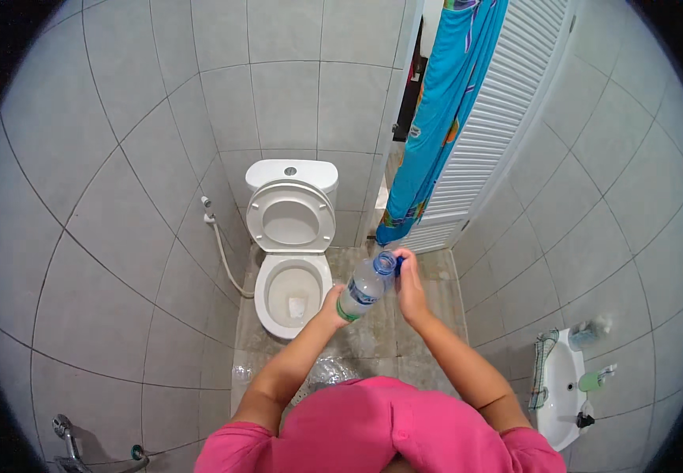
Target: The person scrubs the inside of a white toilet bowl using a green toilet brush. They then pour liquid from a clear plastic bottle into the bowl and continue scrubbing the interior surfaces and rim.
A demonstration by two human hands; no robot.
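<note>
My left hand (333,305) is wrapped round the lower part of a clear plastic bottle (368,282) with a blue and green label. The bottle tilts to the upper right, its uncapped mouth ringed in blue. Just right of that mouth, my right hand (411,290) pinches a small blue bottle cap (399,266) at its fingertips. Cap and bottle neck are apart or barely touching; I cannot tell which. Left of the bottle stands a white toilet (261,293) with its lid and seat raised and something pale in the bowl.
A hand spray with its hose (223,256) hangs on the left wall. Right of the toilet, a blue patterned curtain (428,126) hangs by a white louvered door (487,118). A small washbasin (556,390) holds a towel and a green cup at the lower right. Clear plastic items (330,369) lie near my body.
</note>
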